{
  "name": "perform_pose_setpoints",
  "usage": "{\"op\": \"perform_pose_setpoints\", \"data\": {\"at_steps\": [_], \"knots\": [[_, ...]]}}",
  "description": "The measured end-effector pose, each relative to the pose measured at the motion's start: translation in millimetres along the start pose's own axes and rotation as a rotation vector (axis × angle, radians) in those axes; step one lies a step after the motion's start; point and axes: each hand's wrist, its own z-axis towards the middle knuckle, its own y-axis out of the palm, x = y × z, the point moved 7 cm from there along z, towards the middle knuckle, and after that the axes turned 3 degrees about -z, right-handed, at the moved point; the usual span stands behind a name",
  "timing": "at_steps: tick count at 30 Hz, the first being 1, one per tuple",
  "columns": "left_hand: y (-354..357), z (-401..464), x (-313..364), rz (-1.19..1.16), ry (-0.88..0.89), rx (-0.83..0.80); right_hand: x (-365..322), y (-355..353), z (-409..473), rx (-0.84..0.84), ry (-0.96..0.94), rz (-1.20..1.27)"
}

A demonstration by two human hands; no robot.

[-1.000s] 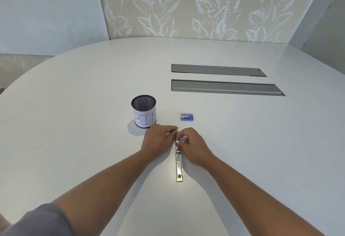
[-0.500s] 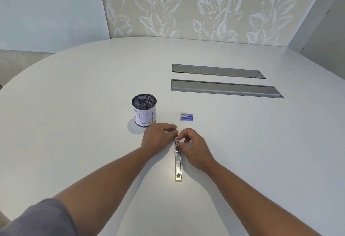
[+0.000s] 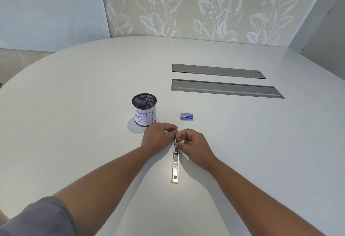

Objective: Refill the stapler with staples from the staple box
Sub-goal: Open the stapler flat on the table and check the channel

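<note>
**Both hands meet at the far end of the stapler**

We see a silver metal stapler lying flat on the white table, its length running straight away from us, with the near end catching a bright glare. Our left hand and right hand come together over its far end, fingers curled inward and pinching at the metal there; the fingertips of the two hands almost touch each other. Exactly what part each finger grips is too small and hidden to tell.

The staple box, small and blue, lies flat on the table just beyond our hands and slightly to the right, apart from both. Its lid state cannot be made out.

To the left of the box stands a black mesh cup wrapped in white paper with "BIN" handwritten on it; it sits just behind our left hand. Farther back, two long grey cable hatches are set into the tabletop. A grey sleeve covers our left upper arm.
</note>
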Motion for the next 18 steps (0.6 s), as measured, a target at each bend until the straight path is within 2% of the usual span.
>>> {"op": "perform_pose_setpoints", "data": {"at_steps": [4, 9, 15, 18], "knots": [[-0.2, 0.6, 0.2, 0.002, 0.003, -0.007, 0.2, 2.0, 0.6, 0.003, 0.015, -0.002], [-0.9, -0.9, 1.9, 0.01, 0.016, -0.013, -8.5, 3.4, -9.1, 0.003, -0.122, -0.127], [-1.4, -1.6, 2.4, 0.016, 0.008, -0.009, -7.1, 5.5, -14.9, -0.015, -0.158, -0.213], [-1.4, -2.1, 2.5, 0.024, 0.009, -0.014, -4.6, 9.1, -19.5, 0.001, -0.214, -0.365]]}}
